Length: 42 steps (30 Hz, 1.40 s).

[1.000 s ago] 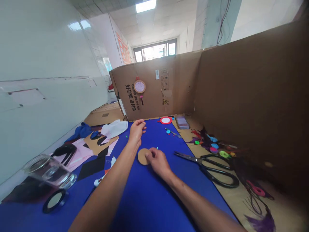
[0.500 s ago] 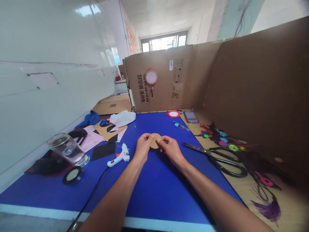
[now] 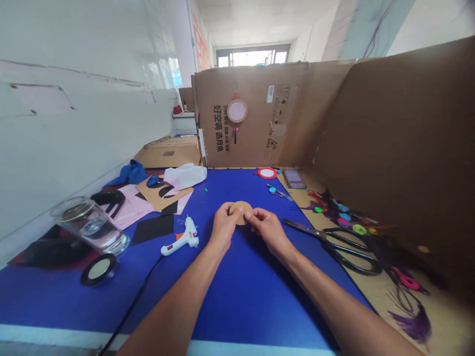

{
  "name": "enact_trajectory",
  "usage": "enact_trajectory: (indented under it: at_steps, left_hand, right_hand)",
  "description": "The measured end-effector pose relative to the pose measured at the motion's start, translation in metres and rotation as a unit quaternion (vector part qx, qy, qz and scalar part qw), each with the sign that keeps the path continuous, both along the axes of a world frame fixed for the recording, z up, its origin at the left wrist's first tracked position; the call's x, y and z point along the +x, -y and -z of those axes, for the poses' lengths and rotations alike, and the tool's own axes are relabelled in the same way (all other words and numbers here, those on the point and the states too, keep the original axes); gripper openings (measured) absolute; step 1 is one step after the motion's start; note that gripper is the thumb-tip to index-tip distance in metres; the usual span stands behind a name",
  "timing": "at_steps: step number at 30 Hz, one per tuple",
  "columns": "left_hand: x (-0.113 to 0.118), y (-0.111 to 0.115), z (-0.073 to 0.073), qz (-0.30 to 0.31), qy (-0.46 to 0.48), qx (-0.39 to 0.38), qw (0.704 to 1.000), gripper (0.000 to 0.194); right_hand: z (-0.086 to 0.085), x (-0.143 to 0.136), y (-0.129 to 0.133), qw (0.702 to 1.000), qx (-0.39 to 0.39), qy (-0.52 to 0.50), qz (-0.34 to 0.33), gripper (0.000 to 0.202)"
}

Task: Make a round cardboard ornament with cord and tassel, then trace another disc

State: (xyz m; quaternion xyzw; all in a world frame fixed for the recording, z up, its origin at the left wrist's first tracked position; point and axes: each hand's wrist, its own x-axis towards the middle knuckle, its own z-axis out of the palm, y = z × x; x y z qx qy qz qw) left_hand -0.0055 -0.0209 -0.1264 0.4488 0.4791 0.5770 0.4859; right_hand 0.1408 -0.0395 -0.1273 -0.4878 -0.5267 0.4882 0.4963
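Note:
A small round tan disc (image 3: 243, 213) is held up over the blue table mat (image 3: 237, 296). My left hand (image 3: 224, 222) pinches its left side, with the thumb lying on its face. On the right side, my right hand (image 3: 267, 227) grips the edge between thumb and fingers. A white glue gun (image 3: 181, 240) lies on the mat to the left of my left hand. Large black-handled scissors (image 3: 326, 237) rest to the right of my right hand. Whatever is behind the disc is hidden.
A glass of water (image 3: 92, 227) and a round black container (image 3: 98, 269) stand at the left. Cut paper (image 3: 168, 198) and white cloth (image 3: 185, 176) lie behind. Colourful tassels (image 3: 345, 212) lie right. A cardboard screen (image 3: 252, 138) rises at the back.
The view has shifted a little. Both hands still hold the disc, which is tilted slightly differently and shows more of its face between the fingers.

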Motion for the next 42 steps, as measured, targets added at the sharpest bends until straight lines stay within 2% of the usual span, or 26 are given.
enact_trajectory:
  at_steps: [8,13,21,28,33,42]
  left_hand:
    - [0.005,0.004,-0.001,0.030,0.015,-0.044,0.998,0.019]
    - [0.002,0.003,0.000,0.009,0.020,-0.029,0.999,0.020]
    - [-0.004,-0.002,0.007,0.016,0.015,-0.018,1.000,0.022]
    - [-0.004,-0.001,0.004,0.016,0.014,-0.012,1.000,0.020]
    - [-0.005,-0.001,0.001,-0.009,0.024,-0.006,1.000,0.017]
    - [0.000,0.004,0.003,0.020,0.035,-0.017,0.999,0.016]
  right_hand:
    - [0.001,0.004,-0.003,0.999,-0.008,-0.031,0.026,0.057]
    - [0.001,0.004,-0.002,1.000,-0.003,-0.015,0.014,0.054]
    - [0.001,0.002,-0.004,1.000,0.008,0.007,-0.008,0.044]
    - [0.001,0.002,-0.004,1.000,0.015,0.016,0.006,0.041]
    - [0.003,0.002,-0.004,1.000,0.022,0.021,0.002,0.040]
    - [0.000,0.002,-0.006,1.000,0.024,-0.010,-0.012,0.045]
